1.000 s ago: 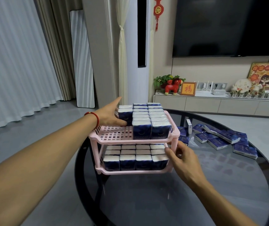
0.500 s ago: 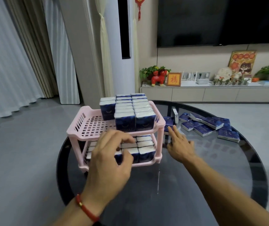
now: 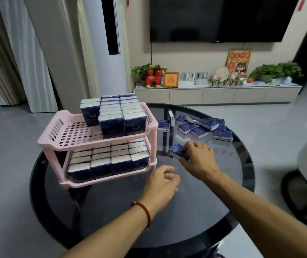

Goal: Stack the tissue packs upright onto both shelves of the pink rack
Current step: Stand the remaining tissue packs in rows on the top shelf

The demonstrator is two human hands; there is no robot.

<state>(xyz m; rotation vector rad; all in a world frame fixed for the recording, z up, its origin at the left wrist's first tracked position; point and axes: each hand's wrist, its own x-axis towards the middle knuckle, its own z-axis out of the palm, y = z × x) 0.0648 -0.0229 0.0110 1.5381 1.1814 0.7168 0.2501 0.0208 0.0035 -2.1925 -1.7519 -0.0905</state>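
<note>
A dark wall-mounted television (image 3: 217, 17) hangs above a long white cabinet (image 3: 217, 94), pale curtains (image 3: 18, 53) left, grey floor (image 3: 9, 164)

Loose packs (image 3: 202, 126) right of rack (image 3: 100, 142)

The desk (image 3: 195, 211) is dark, glossy glass that mirrors the room. The pink rack (image 3: 70, 135) looks like smooth, slightly shiny moulded plastic (perforated shelves, slotted walls). The tissue packs (image 3: 111, 125) wear thin printed plastic film with a soft sheen.
</note>
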